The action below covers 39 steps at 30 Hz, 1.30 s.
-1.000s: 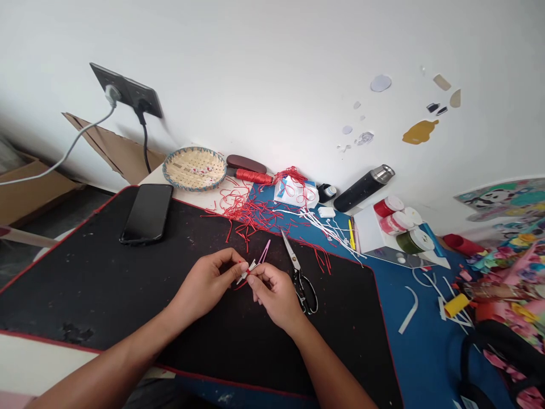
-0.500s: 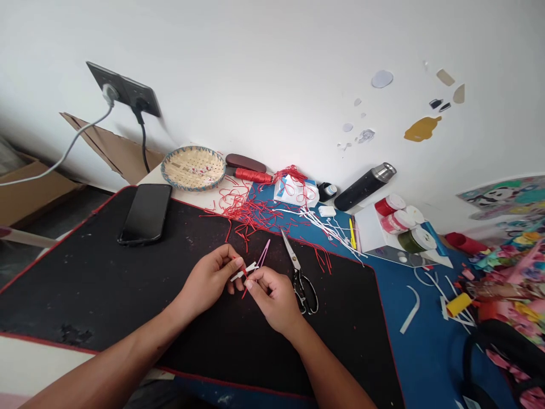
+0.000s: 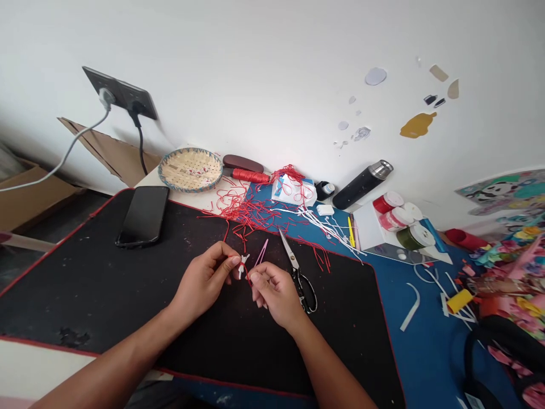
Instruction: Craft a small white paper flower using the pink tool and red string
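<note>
Hands raised over the black desk mat (image 3: 63,284), the left hand (image 3: 204,278) pinched a short red thread (image 3: 233,257) tied to a small white piece (image 3: 242,266) between them, the right hand (image 3: 276,292) curled narrowly beside it, its hold unclear, while cut red scraps (image 3: 247,213) lay heaped on the far side, with pink tweezers (image 3: 260,254) and scissors (image 3: 298,281) just beyond.

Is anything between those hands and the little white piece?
No, nothing visible does: the small white piece sits in the open between the left hand and right hand. The pink V-shaped piece lies beyond it, clear of them.
</note>
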Available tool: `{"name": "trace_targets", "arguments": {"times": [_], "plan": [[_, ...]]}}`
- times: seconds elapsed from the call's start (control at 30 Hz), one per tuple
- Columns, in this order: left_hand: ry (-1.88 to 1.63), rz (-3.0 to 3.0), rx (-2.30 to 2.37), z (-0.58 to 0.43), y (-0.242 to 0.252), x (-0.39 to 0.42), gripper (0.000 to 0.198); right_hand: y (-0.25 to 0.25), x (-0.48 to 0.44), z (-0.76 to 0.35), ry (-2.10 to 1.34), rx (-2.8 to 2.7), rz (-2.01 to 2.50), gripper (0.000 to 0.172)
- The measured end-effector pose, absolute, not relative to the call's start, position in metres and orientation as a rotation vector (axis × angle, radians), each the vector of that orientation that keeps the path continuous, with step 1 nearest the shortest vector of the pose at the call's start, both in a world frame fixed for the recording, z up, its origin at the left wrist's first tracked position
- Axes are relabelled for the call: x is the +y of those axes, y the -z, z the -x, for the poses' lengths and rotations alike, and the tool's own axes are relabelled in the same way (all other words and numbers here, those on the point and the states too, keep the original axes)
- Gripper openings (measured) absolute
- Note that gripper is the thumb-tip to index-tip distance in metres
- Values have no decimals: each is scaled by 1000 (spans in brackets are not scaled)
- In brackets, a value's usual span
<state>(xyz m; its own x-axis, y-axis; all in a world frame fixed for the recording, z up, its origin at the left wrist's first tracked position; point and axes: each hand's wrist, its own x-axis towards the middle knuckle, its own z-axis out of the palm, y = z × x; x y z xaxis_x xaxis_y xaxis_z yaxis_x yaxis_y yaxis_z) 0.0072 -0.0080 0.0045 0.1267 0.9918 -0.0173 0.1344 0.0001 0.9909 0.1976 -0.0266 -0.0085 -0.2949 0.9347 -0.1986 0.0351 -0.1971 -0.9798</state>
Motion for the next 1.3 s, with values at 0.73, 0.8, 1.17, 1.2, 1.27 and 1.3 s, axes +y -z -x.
{"name": "trace_targets", "arguments": {"times": [0.73, 0.8, 1.17, 1.2, 1.27, 1.3], "plan": [[-837, -1376, 1051, -12, -6, -10, 26, 11, -22, -198, -1599, -1175, 1198, 46], [-827, -1283, 1037, -13, -7, -8, 29, 11, -21, -199, -1600, -1173, 1200, 45], [-765, -966, 941, -16, -1, -4, 45, 9, -21, -201, -1603, -1221, 1200, 44], [-763, -940, 934, -16, -1, -3, 45, 9, -21, -201, -1602, -1224, 1202, 43], [-753, -912, 928, -15, -3, -2, 46, 9, -21, -201, -1600, -1230, 1207, 43], [-741, -910, 925, -14, -4, -1, 47, 8, -21, -201, -1600, -1231, 1210, 44]]}}
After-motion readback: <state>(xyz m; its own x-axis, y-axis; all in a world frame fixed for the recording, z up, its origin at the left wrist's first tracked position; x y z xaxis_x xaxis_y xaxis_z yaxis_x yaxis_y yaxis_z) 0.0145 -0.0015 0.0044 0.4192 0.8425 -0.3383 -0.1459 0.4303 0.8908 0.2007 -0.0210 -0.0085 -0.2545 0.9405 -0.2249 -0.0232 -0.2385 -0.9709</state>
